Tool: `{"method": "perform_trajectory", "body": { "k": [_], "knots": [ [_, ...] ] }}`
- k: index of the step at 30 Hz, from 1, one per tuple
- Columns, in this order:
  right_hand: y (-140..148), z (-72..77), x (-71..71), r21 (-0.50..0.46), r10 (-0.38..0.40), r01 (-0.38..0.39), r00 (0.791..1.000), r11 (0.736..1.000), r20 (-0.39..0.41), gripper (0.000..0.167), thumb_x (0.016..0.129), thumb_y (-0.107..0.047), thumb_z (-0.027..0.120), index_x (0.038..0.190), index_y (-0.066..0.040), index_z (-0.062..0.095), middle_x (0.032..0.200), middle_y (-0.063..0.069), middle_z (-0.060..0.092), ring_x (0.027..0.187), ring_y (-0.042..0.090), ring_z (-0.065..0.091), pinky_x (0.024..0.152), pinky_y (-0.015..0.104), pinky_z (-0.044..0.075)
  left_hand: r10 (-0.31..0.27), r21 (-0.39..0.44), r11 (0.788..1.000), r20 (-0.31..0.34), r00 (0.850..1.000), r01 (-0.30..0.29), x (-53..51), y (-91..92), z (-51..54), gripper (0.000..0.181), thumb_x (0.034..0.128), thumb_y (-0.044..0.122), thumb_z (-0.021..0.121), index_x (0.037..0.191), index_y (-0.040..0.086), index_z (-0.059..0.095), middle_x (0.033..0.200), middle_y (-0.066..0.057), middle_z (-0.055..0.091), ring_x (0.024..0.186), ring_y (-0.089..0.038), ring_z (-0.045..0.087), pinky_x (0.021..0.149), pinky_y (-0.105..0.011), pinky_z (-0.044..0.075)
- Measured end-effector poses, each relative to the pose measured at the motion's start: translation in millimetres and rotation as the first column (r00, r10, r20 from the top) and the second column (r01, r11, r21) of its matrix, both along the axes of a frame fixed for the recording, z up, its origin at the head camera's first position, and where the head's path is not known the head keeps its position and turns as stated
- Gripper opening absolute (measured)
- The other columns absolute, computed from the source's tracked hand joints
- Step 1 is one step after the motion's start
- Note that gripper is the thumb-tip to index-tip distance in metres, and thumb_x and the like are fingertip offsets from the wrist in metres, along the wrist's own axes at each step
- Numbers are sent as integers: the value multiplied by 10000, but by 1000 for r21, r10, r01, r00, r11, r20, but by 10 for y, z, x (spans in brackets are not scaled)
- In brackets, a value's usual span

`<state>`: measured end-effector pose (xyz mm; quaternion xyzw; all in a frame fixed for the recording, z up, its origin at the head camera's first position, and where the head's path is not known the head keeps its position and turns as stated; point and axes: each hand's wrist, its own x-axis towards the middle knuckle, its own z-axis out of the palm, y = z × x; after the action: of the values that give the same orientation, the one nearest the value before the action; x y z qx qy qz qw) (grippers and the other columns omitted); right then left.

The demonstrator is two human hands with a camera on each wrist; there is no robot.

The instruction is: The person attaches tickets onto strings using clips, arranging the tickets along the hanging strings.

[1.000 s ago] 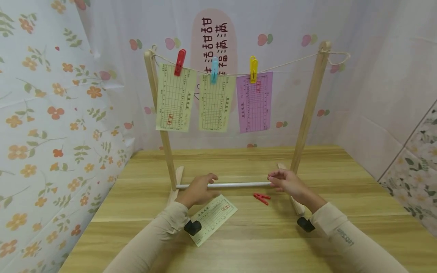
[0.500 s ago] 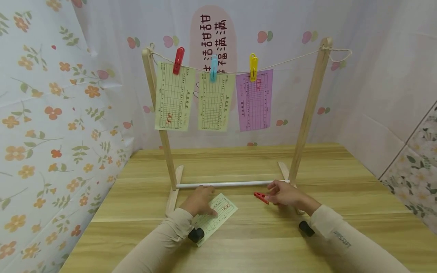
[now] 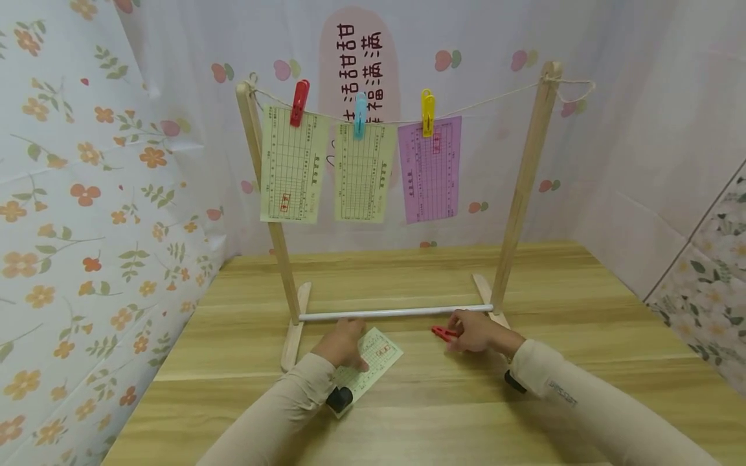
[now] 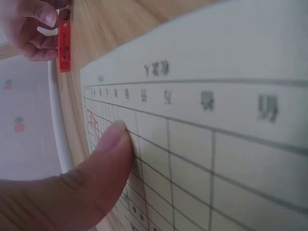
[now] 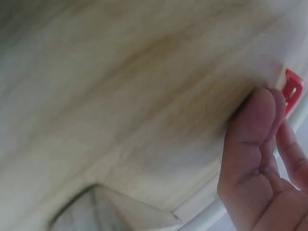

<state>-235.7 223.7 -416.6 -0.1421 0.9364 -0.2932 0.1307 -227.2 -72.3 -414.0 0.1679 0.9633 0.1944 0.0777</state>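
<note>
A pale green printed slip (image 3: 380, 364) lies aslant on the table under my left hand (image 3: 340, 344). The thumb (image 4: 108, 154) presses on its printed face in the left wrist view; the other fingers reach past the slip's left edge, their tips hidden. My right hand (image 3: 476, 331) pinches a red clothespin (image 3: 443, 333) between thumb and fingers, low over the table. Only one end of that clothespin (image 5: 292, 90) shows in the right wrist view.
Ahead stands a wooden frame (image 3: 524, 188) with a white crossbar (image 3: 384, 314). From its string hang two green slips (image 3: 294, 165) and a purple slip (image 3: 431, 171), held by red (image 3: 300, 103), blue (image 3: 360, 116) and yellow (image 3: 428, 113) clothespins. Floral curtains (image 3: 105, 194) surround the table.
My right hand has come down from the crossbar's right end and taken hold of the red clothespin. My left hand has lowered from the crossbar onto the green slip.
</note>
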Motion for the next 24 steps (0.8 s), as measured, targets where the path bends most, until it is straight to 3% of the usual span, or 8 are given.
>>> {"method": "perform_trajectory", "body": {
  "k": [8, 16, 21, 24],
  "knots": [
    [-111, 6, 43, 187, 40, -24, 996, 982, -81, 396, 715, -149, 851, 956, -27, 562, 807, 28, 510, 735, 191, 483, 656, 341, 441, 9, -57, 998, -59, 998, -12, 13, 14, 24, 607, 529, 168, 953, 1012, 25, 613, 978, -148, 616, 943, -325, 597, 796, -461, 522],
    [-81, -12, 45, 169, 70, -53, 992, 984, -101, 287, 769, -103, 799, 915, -29, 563, 822, 43, 553, 756, 191, 519, 673, 356, 473, -22, -24, 1000, -49, 999, 21, -16, -28, -2, 550, 549, 129, 942, 980, 14, 619, 916, -108, 610, 899, -296, 587, 796, -430, 516],
    [-28, -1, 27, 137, 44, -35, 997, 990, -61, 273, 786, -133, 783, 954, -50, 585, 879, 55, 593, 797, 197, 546, 693, 370, 483, -24, -1, 1000, 0, 1000, 24, -61, -48, 7, 669, 582, 117, 931, 1156, 20, 601, 1120, -153, 636, 1092, -370, 568, 921, -467, 482],
    [0, -6, 21, 101, 38, -31, 997, 994, -66, 247, 764, -105, 774, 935, -54, 602, 842, 33, 580, 763, 181, 527, 668, 342, 462, -12, 44, 999, 12, 1000, 11, -69, -53, 5, 794, 587, 82, 924, 1280, 28, 541, 1177, -189, 620, 1101, -380, 566, 931, -488, 476]
  ]
}}
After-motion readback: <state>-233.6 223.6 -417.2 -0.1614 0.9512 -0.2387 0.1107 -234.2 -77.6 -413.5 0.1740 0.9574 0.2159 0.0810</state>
